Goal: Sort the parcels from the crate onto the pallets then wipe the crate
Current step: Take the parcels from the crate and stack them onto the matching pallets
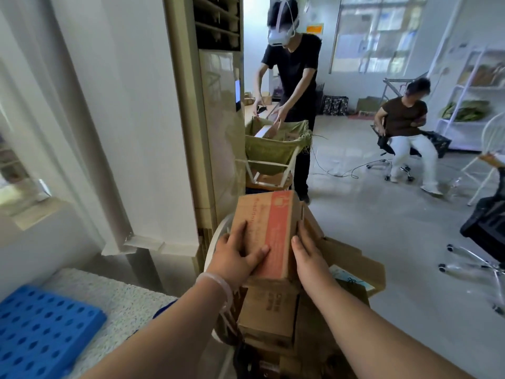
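Head view: both hands meet on a cardboard box with a red band, low in the middle of the frame. The left hand lies on the box's top face, fingers spread and fairly straight, thumb reaching toward the red band. A pale band circles that wrist. The right hand presses flat against the box's right side, fingers straight and close together. The box sits tilted on top of a stack of boxes; whether it rests on them or is lifted just clear, I cannot tell. More open cardboard lies to the right of the stack. A white curved rim shows just left of the box.

A blue pallet with rows of holes lies at lower left, well apart from the box, on a speckled mat.

Behind, a standing person in black wears a headset and reaches into a green bag hung on a white frame. Farther right, a seated person is on a wheeled stool. A tall beige unit stands at the left.
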Motion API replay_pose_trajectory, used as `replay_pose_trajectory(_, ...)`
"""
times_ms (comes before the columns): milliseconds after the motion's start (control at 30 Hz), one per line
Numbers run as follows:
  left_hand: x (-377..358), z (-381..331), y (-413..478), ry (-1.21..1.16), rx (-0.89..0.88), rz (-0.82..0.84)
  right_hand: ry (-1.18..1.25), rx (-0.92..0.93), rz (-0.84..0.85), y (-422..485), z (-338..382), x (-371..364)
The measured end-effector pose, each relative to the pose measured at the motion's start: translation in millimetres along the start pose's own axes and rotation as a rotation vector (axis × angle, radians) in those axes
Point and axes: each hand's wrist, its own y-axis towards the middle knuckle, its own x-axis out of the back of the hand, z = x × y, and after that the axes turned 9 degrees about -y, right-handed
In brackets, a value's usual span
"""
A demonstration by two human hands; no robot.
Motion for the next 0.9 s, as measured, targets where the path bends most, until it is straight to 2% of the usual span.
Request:
replay_pose_trajectory(133, -9, -20, -7, -0.059, -0.049, -0.015, 0.113, -0.047, -0.049, -5, 6, 22)
replay_pose_trajectory(233, -21, -29, -10, -0.043, -0.095, -0.05, 0.207, -0.132, 0.02, -1, -5, 45)
replay_pose_trajectory(367, -51, -44, -14, 0.02, -0.087, -0.075, 0.182, -0.142, 0.046, -10, 5, 85)
replay_pose_trajectory(567, -97, -90, -31, 0.267, -0.132, -0.12, 0.116, -0.05, 0.024, -2, -17, 109)
replay_pose_trajectory(667, -110, -92, -33, 0.239, -0.131, -0.166, 0.071, -0.001, 0.024, -7, -20, 128)
replay_pose_trajectory(900, -124, -94, -54, 0.196, -0.104, -0.381, 0.053, 0.139, 0.191, -18, -24, 135)
